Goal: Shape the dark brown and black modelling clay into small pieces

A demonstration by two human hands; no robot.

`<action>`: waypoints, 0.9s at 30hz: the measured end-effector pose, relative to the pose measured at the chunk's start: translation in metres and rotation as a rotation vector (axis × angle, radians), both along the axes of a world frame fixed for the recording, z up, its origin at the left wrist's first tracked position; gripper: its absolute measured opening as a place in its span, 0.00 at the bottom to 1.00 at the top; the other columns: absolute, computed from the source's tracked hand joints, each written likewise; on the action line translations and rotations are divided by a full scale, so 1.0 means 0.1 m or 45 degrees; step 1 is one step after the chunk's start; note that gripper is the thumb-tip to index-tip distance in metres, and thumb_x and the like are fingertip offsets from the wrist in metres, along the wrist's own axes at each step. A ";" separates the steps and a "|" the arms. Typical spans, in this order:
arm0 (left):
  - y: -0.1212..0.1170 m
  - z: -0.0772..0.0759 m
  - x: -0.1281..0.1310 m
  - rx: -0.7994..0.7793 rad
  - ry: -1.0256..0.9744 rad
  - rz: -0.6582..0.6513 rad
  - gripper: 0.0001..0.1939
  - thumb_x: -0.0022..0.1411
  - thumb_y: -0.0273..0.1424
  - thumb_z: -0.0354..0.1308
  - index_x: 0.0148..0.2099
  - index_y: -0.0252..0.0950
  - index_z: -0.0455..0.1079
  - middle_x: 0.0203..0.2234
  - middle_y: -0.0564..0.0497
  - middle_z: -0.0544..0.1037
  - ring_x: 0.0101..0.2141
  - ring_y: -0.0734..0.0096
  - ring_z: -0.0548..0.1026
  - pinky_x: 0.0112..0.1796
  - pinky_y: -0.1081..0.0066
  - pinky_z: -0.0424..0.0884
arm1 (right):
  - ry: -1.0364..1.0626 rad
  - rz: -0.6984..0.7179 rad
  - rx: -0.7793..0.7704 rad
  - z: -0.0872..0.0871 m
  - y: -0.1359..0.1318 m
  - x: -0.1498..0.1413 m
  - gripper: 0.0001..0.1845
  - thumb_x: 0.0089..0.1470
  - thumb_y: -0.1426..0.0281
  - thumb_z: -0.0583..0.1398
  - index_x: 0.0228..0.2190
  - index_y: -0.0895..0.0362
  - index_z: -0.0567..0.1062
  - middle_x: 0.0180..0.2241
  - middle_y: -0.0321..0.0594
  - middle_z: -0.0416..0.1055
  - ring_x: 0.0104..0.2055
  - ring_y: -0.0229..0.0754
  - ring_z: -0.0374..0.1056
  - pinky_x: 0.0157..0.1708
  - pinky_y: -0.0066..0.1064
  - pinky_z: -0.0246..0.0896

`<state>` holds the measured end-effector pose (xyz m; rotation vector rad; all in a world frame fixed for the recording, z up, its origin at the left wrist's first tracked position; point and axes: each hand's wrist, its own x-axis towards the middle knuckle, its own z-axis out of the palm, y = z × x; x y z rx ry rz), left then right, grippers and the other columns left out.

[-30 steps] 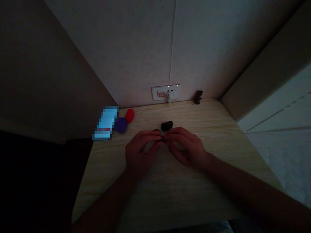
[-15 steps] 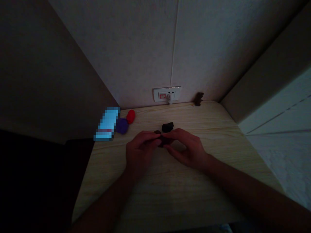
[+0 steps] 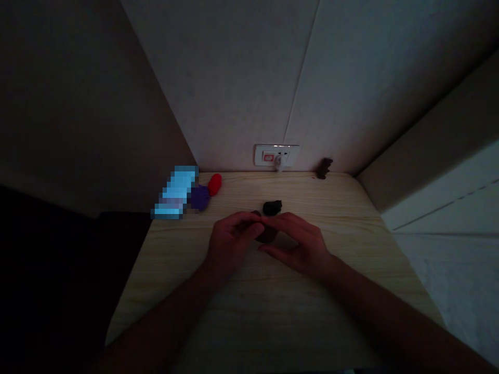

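Observation:
Near the middle of the table, a dark brown lump that looks like modelling clay [image 3: 267, 235] is between my two hands. My left hand [image 3: 233, 241] is closed on its left side, thumb bent over the near face. My right hand [image 3: 298, 240] has its fingers curled over the far right side of the lump, with the thumb at its lower edge. A small dark round piece [image 3: 256, 213] shows just beyond my left fingertips; whether it joins the lump I cannot tell. Behind my right fingers lies a black lump [image 3: 272, 208].
On the wooden table [image 3: 249, 317], a purple lump [image 3: 200, 198] and a red lump [image 3: 215, 184] lie at the back left, beside a blurred bright phone-like screen [image 3: 177, 191]. A small dark brown figure [image 3: 324, 168] stands at the back right. A plug sits in the wall socket [image 3: 277, 155].
The brown lump has turned and shows a broader face below my fingers. My right thumb has moved down, away from the fingers. The camera view has shifted slightly.

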<state>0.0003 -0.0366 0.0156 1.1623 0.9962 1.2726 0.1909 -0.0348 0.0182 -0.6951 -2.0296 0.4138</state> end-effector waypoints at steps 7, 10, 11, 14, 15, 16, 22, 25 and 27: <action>-0.01 -0.05 0.09 -0.194 -0.200 -0.133 0.16 0.50 0.35 0.75 0.40 0.36 0.80 0.35 0.46 0.86 0.35 0.62 0.84 0.38 0.65 0.80 | 0.075 -0.215 -0.030 0.01 -0.01 -0.02 0.24 0.50 0.58 0.74 0.44 0.53 0.73 0.35 0.40 0.75 0.34 0.43 0.73 0.33 0.35 0.74; -0.01 -0.07 0.09 -0.202 -0.102 -0.219 0.13 0.49 0.33 0.74 0.38 0.36 0.81 0.33 0.46 0.86 0.32 0.62 0.84 0.34 0.66 0.80 | 0.056 -0.154 -0.088 0.00 0.01 -0.02 0.34 0.45 0.55 0.75 0.49 0.53 0.72 0.41 0.44 0.74 0.42 0.48 0.72 0.39 0.40 0.75; -0.01 -0.07 0.08 -0.195 -0.074 -0.253 0.12 0.49 0.32 0.74 0.38 0.36 0.82 0.32 0.47 0.86 0.32 0.63 0.84 0.34 0.66 0.80 | 0.034 -0.091 -0.118 -0.01 0.02 -0.02 0.37 0.45 0.56 0.75 0.53 0.53 0.71 0.45 0.47 0.74 0.46 0.50 0.72 0.43 0.43 0.75; -0.03 -0.09 0.07 -0.182 -0.033 -0.347 0.12 0.49 0.31 0.73 0.38 0.37 0.83 0.31 0.48 0.86 0.31 0.63 0.83 0.35 0.66 0.79 | -0.026 0.103 -0.212 -0.05 0.02 -0.02 0.38 0.48 0.60 0.74 0.58 0.52 0.71 0.54 0.50 0.71 0.56 0.52 0.70 0.53 0.46 0.72; -0.04 -0.09 0.08 -0.191 -0.040 -0.377 0.12 0.49 0.31 0.73 0.39 0.37 0.83 0.31 0.49 0.86 0.31 0.62 0.83 0.35 0.66 0.79 | -0.023 0.140 -0.230 -0.06 0.01 -0.03 0.34 0.49 0.60 0.74 0.56 0.52 0.73 0.55 0.50 0.72 0.56 0.52 0.71 0.53 0.45 0.72; -0.05 -0.09 0.09 -0.207 -0.046 -0.414 0.12 0.49 0.32 0.73 0.39 0.37 0.83 0.32 0.49 0.86 0.32 0.62 0.83 0.35 0.65 0.78 | -0.007 0.157 -0.249 -0.06 0.00 -0.03 0.30 0.51 0.61 0.73 0.54 0.51 0.75 0.54 0.49 0.72 0.54 0.50 0.72 0.52 0.44 0.72; -0.07 -0.05 0.14 -0.229 0.003 -0.462 0.09 0.52 0.36 0.71 0.33 0.36 0.82 0.26 0.50 0.85 0.27 0.63 0.81 0.30 0.67 0.75 | 0.105 0.071 -0.331 -0.05 0.00 -0.06 0.21 0.50 0.61 0.72 0.46 0.52 0.78 0.48 0.47 0.75 0.49 0.49 0.74 0.49 0.44 0.72; -0.07 -0.04 0.12 -0.199 0.012 -0.506 0.07 0.54 0.36 0.69 0.32 0.37 0.82 0.27 0.49 0.85 0.27 0.62 0.81 0.29 0.67 0.75 | 0.104 0.172 -0.419 -0.02 0.00 -0.06 0.31 0.46 0.62 0.73 0.52 0.51 0.76 0.52 0.49 0.74 0.55 0.52 0.72 0.54 0.47 0.70; -0.07 -0.06 0.10 -0.195 0.010 -0.563 0.07 0.54 0.35 0.69 0.35 0.37 0.83 0.30 0.47 0.86 0.30 0.60 0.82 0.32 0.66 0.76 | 0.092 0.276 -0.492 0.01 0.00 -0.04 0.30 0.47 0.64 0.74 0.52 0.51 0.76 0.53 0.48 0.74 0.56 0.52 0.72 0.56 0.46 0.69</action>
